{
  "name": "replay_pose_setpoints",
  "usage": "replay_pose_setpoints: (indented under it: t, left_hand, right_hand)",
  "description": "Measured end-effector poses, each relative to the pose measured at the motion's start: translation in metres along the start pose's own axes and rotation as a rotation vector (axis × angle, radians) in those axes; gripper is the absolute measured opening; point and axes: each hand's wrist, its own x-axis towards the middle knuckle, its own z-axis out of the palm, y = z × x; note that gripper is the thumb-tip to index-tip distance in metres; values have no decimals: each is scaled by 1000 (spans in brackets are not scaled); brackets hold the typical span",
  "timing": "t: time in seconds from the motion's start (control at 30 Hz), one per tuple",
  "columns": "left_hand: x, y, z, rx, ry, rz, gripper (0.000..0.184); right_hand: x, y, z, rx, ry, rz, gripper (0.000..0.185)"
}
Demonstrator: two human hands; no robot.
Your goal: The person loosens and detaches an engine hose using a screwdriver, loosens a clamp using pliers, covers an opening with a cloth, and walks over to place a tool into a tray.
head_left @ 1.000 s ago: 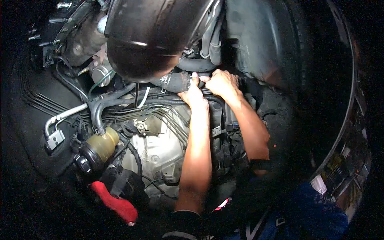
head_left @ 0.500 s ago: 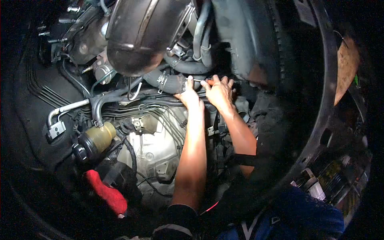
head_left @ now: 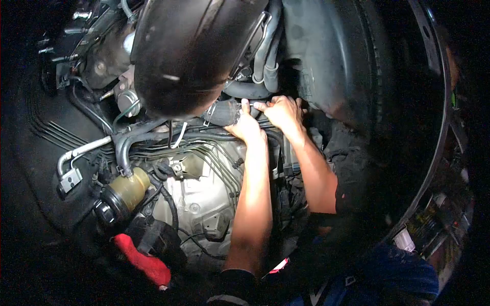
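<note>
My left hand (head_left: pixel 249 127) is wrapped round the end of a ribbed black hose (head_left: pixel 222 113), its thumb on top. Just to its right, my right hand (head_left: pixel 286 115) is closed on a screwdriver. Only a short piece of the thin metal shaft (head_left: pixel 252 104) shows between the two thumbs, pointing at the hose end. The handle is hidden in my right fingers, though a bit of orange showed there earlier. A wire clamp (head_left: pixel 208 116) sits round the hose farther left. Whatever the screwdriver tip touches is covered by my left thumb.
A large dark duct (head_left: pixel 189 56) overhangs the hose. Bent hoses (head_left: pixel 265 56) run down behind my hands, and thin metal lines (head_left: pixel 204 153) pass below. A yellowish reservoir (head_left: pixel 133 184) with a black cap stands lower left, near a red object (head_left: pixel 143 260). The body edge (head_left: pixel 434 178) curves along the right.
The view has shifted slightly, and the dark duct now looms larger over the hose and clamp. Both hands keep their places at the hose end; the orange handle is now hidden.
</note>
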Motion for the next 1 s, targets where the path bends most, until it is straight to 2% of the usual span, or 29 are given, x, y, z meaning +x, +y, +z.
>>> replay_pose_setpoints:
  t: [0.07,0.1,0.2,0.23,0.33,0.37,0.47,0.5,0.6,0.73,0.77,0.87,0.9,1.0]
  left_hand:
    - [8,-9,3,62,87,51,66]
    - [2,-7,6,79,180,8,67]
    - [2,2,2,15,18,18,70]
    - [0,4,1,16,30,-49,68]
    - [5,-1,-15,45,-157,-16,65]
    - [-2,6,-11,66,-111,-9,63]
    - [5,8,-21,76,-215,-70,63]
    - [5,14,-25,105,-290,-80,64]
    - [2,17,-25,161,-195,101,62]
    - [7,13,-13,109,-132,137,47]
    - [9,15,-11,144,-131,129,43]
    - [7,15,-13,122,-178,137,44]
    - [9,16,-15,109,-154,62,45]
    - [13,18,-24,-16,-286,-50,47]
  right_hand:
    - [17,8,3,59,-193,1,60]
    - [14,7,2,66,-147,11,62]
    - [1,4,4,71,-28,28,65]
    - [4,6,3,79,-77,15,72]
    - [18,11,6,37,-169,0,78]
    - [28,17,13,36,-208,10,82]
    - [23,15,17,13,-109,-8,81]
    - [20,15,17,43,-143,15,79]
    - [6,12,26,71,-1,-5,76]
    - [8,7,20,-22,-66,12,75]
    - [6,7,22,-4,1,3,72]
    - [-7,0,-7,-58,-67,-51,70]
    - [-17,-6,-14,-65,-6,-73,69]
    - [-14,-16,-16,-177,1,-49,69]
